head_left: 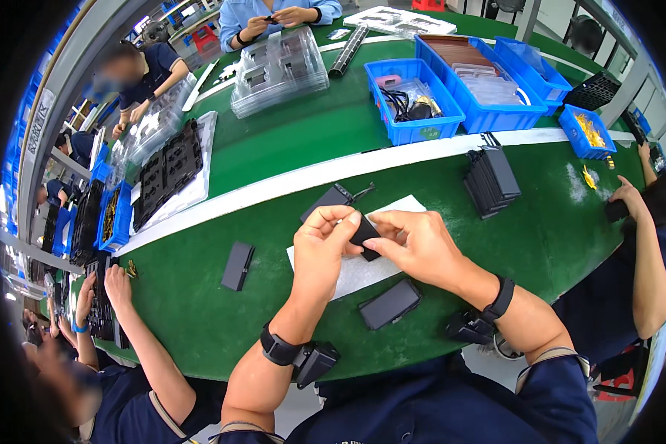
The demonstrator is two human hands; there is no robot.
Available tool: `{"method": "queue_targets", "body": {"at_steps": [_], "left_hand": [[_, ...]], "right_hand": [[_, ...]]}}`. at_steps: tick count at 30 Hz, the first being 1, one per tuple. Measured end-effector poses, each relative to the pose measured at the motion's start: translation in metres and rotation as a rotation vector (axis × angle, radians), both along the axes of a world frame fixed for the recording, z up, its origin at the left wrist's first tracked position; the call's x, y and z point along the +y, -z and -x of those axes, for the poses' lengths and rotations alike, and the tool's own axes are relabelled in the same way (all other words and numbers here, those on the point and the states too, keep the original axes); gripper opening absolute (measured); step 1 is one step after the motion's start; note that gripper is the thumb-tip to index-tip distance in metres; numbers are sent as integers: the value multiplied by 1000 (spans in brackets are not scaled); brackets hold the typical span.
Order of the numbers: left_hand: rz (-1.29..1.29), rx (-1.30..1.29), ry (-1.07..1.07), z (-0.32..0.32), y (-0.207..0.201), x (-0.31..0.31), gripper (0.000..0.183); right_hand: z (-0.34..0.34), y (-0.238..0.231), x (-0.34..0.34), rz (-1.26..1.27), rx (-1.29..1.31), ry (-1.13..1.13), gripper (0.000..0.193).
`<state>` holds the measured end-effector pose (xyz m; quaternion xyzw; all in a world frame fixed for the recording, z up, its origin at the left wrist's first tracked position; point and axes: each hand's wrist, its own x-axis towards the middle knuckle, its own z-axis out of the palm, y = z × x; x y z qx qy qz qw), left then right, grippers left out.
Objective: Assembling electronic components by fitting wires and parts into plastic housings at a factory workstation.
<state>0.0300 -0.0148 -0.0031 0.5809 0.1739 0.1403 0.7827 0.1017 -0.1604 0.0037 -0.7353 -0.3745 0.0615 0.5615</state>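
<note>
Between my two hands, over a white sheet (357, 275) on the green table, is a small flat black rectangular case (365, 235). My left hand (325, 240) pinches its upper left side between thumb and fingers. From the other side my right hand (416, 240) grips it, thumb laid on its lower edge. Just beyond my left hand lies a similar black case (327, 201) with a short dark piece sticking out. Another black case (390, 304) rests at the sheet's near edge, and one more (237, 266) lies to the left.
A stack of black cases (491, 180) stands right of the sheet. Blue bins (414, 132) with cables and parts line the far side, beyond a white strip (303, 180). A small blue bin (587, 132) holds yellow pieces. Co-workers' arms reach in at left (144, 333) and right (647, 251).
</note>
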Motion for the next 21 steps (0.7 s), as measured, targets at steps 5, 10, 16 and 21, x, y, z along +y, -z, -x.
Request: {"method": "queue_targets", "body": {"at_steps": [5,10,16,21], "left_hand": [[142,13,47,1,-6,-1,31],[140,0,81,2,1,0,33],[118,-13,85,1,-7,-8,25],[-2,77,55,0,-3,-5,22]], "right_hand": [[-3,-8,-3,217,148,-62,16],[-2,-10,-2,207,114,-69,14],[-2,-5,-2,102,153,-36,16],[-6,6,-2,-39,263,-84,13]]}}
